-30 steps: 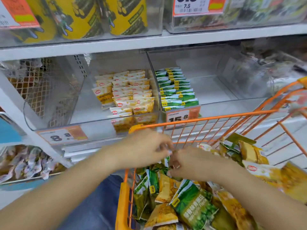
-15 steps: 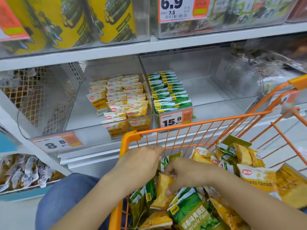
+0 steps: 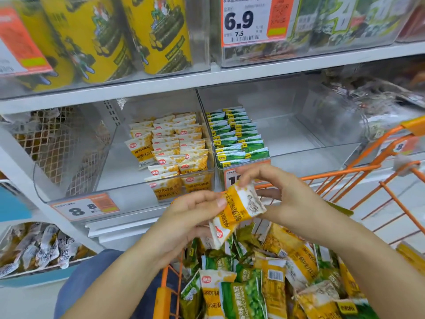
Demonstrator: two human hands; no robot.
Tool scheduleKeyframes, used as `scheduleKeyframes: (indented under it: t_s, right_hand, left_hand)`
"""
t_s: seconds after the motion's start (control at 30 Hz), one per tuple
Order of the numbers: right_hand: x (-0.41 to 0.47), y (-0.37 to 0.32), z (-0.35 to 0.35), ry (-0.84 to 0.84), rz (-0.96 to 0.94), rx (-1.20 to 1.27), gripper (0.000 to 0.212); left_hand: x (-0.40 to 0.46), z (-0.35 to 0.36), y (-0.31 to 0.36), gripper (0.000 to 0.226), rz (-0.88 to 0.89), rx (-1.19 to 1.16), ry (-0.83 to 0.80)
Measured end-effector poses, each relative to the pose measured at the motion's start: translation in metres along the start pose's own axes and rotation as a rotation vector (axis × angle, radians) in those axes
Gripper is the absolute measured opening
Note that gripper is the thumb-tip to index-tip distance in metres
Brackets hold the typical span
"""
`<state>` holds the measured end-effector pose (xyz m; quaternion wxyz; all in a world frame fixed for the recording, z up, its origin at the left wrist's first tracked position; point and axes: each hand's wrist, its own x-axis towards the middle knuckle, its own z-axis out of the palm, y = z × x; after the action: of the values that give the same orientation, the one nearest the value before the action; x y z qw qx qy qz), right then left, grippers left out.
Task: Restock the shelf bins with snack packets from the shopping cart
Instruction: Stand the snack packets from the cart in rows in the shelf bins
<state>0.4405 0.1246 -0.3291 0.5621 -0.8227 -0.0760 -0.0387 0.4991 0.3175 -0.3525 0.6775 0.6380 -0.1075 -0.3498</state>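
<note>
Yellow canisters (image 3: 158, 33), price tags (image 3: 254, 19) above.

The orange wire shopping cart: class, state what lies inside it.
Loose yellow snack packets and green snack packets heaped in the orange wire shopping cart. Lower layers and the cart floor are covered.

- The left hand (image 3: 193, 217) and right hand (image 3: 282, 199) together hold one yellow-and-white snack packet (image 3: 236, 210), pinched between them above the orange shopping cart (image 3: 340, 173).
- Below both hands, loose yellow and green packets (image 3: 264, 279) fill the cart.
- Beyond the left hand, a clear bin (image 3: 76, 180) holds yellow packets (image 3: 174, 148); beyond the right, a second bin (image 3: 333, 125) holds green packets (image 3: 236, 139).
</note>
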Motion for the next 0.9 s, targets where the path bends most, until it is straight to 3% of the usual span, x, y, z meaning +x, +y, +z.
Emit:
scheduleKeyframes:
  t_s: [0.07, 0.13, 0.2, 0.3, 0.47, 0.6, 0.73, 0.9]
  right_hand:
    - [0.003, 0.001, -0.002, 0.167, 0.073, 0.119, 0.045]
    - [0.004, -0.004, -0.004, 0.272, 0.179, 0.296, 0.032]
    - [0.003, -0.007, -0.002, 0.220, 0.237, 0.306, 0.020]
    - [0.001, -0.006, 0.008, 0.119, 0.214, 0.177, 0.029]
    - [0.001, 0.001, 0.017, 0.091, 0.309, 0.281, 0.018]
    - [-0.001, 0.003, 0.025, 0.152, 0.347, 0.489, 0.030]
    - [0.000, 0.001, 0.024, 0.171, 0.343, 0.487, 0.041]
    - [0.011, -0.003, 0.031, 0.174, 0.333, 0.498, 0.027]
  left_hand:
    - [-0.001, -0.001, 0.004, 0.031, 0.057, -0.004, 0.089]
    - [0.000, 0.000, 0.006, 0.034, 0.105, 0.011, 0.150]
    - [0.001, 0.001, 0.005, 0.038, 0.134, 0.063, 0.196]
    - [0.000, 0.005, 0.004, 0.037, 0.164, 0.120, 0.218]
    - [-0.004, 0.011, 0.009, 0.030, 0.197, -0.096, 0.214]
    - [-0.009, 0.010, 0.013, 0.041, 0.123, -0.057, 0.134]
    - [-0.013, -0.003, 0.016, 0.041, 0.028, 0.059, 0.095]
    - [-0.017, -0.020, 0.026, 0.034, 0.040, 0.071, 0.137]
